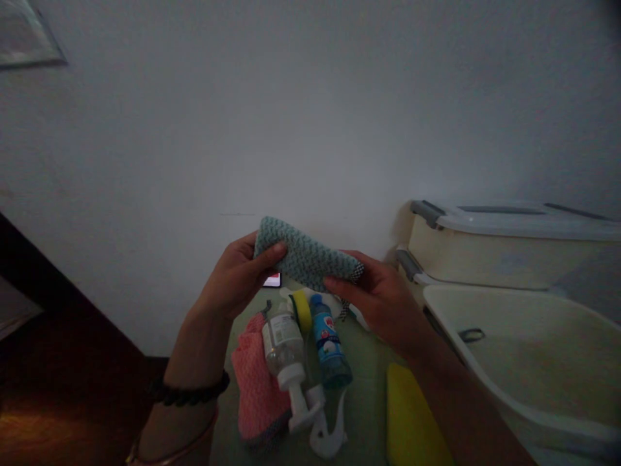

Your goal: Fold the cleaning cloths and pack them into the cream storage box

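Here, in the head view, both hands are holding a folded teal cloth (305,257) up in front of the pale wall (310,129), above the green table (369,395). The left hand (233,279) is pinching the cloth's left end, thumb pressing on its front; the right hand (383,299) is gripping the right end, fingers closing under it. Below, on the table, a pink cloth (257,388) is lying by the left edge, touching a clear spray bottle (286,356), with a blue bottle (327,346) just beside it. A yellow sponge (412,421) is sitting near the front edge. An open white bin (533,349) is standing at the right.
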Demonstrator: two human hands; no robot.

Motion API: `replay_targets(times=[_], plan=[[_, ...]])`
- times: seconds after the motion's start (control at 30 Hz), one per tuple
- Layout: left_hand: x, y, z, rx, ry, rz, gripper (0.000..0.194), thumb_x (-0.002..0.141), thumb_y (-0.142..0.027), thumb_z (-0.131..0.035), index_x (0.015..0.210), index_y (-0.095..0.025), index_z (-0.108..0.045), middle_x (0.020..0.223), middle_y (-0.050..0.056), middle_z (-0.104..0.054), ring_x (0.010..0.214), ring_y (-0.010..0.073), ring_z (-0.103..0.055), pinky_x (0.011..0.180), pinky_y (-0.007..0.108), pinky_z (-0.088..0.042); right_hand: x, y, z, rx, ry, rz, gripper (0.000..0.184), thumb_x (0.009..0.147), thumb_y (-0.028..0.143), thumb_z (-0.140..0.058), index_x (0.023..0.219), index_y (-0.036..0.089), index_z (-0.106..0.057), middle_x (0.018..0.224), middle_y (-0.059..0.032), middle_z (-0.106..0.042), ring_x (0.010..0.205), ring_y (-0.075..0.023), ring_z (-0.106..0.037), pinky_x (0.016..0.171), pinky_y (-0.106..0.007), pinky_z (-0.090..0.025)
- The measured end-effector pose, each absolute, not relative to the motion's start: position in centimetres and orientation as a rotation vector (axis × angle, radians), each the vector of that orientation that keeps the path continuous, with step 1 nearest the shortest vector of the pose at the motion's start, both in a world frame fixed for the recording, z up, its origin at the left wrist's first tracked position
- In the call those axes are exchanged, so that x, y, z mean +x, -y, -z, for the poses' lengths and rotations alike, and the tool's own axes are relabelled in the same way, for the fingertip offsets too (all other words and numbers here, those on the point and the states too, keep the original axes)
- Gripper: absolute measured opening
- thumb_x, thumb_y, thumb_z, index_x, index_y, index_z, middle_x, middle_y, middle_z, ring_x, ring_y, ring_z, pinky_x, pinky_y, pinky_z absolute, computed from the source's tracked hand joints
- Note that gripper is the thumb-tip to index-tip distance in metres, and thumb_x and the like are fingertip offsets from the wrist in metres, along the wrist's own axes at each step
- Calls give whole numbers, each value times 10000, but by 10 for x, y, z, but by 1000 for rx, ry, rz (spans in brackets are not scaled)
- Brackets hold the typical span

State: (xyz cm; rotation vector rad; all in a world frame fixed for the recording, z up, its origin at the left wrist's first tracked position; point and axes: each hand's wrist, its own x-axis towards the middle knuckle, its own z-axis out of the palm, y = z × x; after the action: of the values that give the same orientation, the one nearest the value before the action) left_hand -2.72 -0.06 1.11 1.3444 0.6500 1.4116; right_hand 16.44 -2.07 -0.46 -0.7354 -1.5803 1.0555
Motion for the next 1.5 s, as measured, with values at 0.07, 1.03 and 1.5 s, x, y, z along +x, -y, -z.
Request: replay_targets(times=[0.07,1.03,1.5], plan=[[-26,0,-11,1344,-605,-1507,126,682,-212,-759,760,-144,-687,691,16,-664,702,158,-631,687,263,-517,165,26,0,-760,1670,-864,198,806,187,-609,1000,210,-643,906,7,-664,828,-130,-607,790,-291,-497],[20,6,-5,997,-690,-1398,193,642,-140,-760,834,-138,-734,945,80,-744,867,203,-668,808,287,-502,174,26,25,-1076,1688,-378,228,877,302,-507,1077,195,-528,1035,-101,-660,947,-208,-627,829,-375,-493],[33,6,5,850,-577,-1366,324,656,-179,-775,962,-203,-670,815,18,-708,768,141,-654,730,238,-500,184,22,21,-1016,1878,-272,124,860,200,-541,855,218,-664,1123,-87,-598,1008,-203,-597,868,-363,-485]])
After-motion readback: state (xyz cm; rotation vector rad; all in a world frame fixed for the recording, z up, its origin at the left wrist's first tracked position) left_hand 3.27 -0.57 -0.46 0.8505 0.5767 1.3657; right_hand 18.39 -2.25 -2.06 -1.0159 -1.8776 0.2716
